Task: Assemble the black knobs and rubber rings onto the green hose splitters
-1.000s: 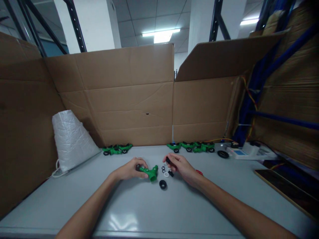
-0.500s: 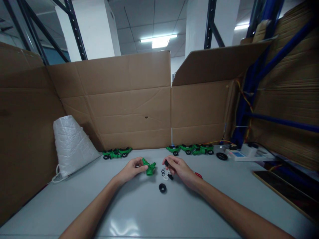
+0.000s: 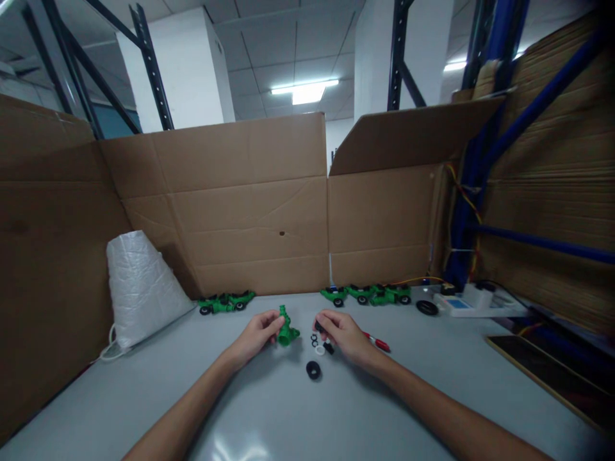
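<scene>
My left hand (image 3: 257, 335) grips a green plastic fitting (image 3: 286, 328) and holds it tilted upright just above the grey table (image 3: 269, 410). My right hand (image 3: 343, 335) is closed in a pinch on a small black part (image 3: 319, 326) close beside the fitting. Under the right hand lie several small rings, black and white (image 3: 319, 346). A black round cap (image 3: 313, 369) sits on the table a little nearer to me.
Green toy-like assemblies with black wheels lie along the cardboard wall at the back left (image 3: 225, 301) and back right (image 3: 368, 294). A white woven bag (image 3: 139, 282) stands at left. A red pen (image 3: 378, 344), a black ring (image 3: 426, 307) and white devices (image 3: 473, 301) lie at right.
My left hand has turned the green fitting from lying sideways to standing more upright. The right hand stayed pinched on the black part; the view tilted up slightly.
</scene>
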The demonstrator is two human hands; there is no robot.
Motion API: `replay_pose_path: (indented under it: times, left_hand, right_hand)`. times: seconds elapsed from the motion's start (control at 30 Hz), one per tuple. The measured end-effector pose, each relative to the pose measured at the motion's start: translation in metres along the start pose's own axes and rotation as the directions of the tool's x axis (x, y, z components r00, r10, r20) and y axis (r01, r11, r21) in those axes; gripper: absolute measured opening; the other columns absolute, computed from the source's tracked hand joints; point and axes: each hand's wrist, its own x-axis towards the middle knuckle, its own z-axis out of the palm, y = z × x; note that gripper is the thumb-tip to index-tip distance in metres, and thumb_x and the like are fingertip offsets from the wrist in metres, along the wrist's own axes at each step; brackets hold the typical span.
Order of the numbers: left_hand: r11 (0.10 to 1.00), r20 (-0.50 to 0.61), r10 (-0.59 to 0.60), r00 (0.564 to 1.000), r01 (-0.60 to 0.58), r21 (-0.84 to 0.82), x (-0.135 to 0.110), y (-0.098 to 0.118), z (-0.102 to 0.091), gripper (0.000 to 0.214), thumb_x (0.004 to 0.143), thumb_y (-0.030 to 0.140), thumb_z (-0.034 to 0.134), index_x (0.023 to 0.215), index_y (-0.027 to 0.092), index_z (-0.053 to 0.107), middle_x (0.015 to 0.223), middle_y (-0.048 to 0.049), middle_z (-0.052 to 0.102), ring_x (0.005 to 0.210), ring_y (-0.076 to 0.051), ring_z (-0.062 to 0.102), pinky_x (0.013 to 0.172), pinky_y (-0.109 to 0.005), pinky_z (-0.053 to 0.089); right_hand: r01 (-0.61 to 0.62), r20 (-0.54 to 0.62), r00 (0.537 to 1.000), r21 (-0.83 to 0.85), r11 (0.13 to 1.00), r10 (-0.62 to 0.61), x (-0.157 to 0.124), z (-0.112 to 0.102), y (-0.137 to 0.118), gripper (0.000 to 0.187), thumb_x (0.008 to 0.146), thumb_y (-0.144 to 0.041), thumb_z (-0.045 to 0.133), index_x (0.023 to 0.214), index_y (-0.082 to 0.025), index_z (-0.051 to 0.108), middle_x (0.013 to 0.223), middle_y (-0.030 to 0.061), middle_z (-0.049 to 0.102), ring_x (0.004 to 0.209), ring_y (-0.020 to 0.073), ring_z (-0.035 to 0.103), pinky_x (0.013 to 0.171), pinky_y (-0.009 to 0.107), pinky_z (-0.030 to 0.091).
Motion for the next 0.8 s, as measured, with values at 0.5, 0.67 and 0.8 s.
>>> replay_pose_path:
  times: [0.5, 0.67, 0.8]
  left_hand:
    - [1.0, -0.04, -0.003, 0.999, 0.002, -0.026, -0.006, 0.011, 0.011, 0.058, 0.092, 0.073, 0.067, 0.081, 0.016, 0.058, 0.07, 0.0028, 0.05, 0.063, -0.012, 0.043, 0.06, -0.024, 0.034]
    - [1.0, -0.051, -0.001, 0.999, -0.001, -0.031, -0.005, 0.01, 0.012, 0.059, 0.091, 0.074, 0.067, 0.081, 0.017, 0.057, 0.07, 0.0028, 0.05, 0.063, -0.012, 0.044, 0.061, -0.025, 0.034]
    - [0.999, -0.048, -0.001, 0.999, 0.0, -0.038, -0.005, 0.011, 0.013, 0.059, 0.092, 0.073, 0.067, 0.08, 0.016, 0.057, 0.07, 0.0027, 0.05, 0.063, -0.012, 0.044, 0.061, -0.025, 0.033]
  right_hand:
    - [0.011, 0.076, 0.997, 0.011, 1.0, -0.011, -0.006, 0.003, -0.007, 0.047, 0.101, -0.065, 0.06, 0.089, -0.02, 0.069, 0.059, -0.0006, 0.063, 0.055, 0.0173, 0.053, 0.057, 0.029, 0.037]
    - [0.033, 0.052, 0.998, -0.005, 0.999, -0.032, -0.005, 0.002, -0.005, 0.045, 0.103, -0.062, 0.058, 0.095, -0.019, 0.07, 0.067, 0.0023, 0.071, 0.055, 0.0156, 0.052, 0.055, 0.027, 0.036]
    - [0.003, 0.052, 0.999, 0.026, 1.0, -0.004, -0.005, 0.001, -0.005, 0.046, 0.102, -0.063, 0.058, 0.106, -0.019, 0.068, 0.078, 0.0037, 0.076, 0.049, 0.0118, 0.045, 0.047, 0.025, 0.032]
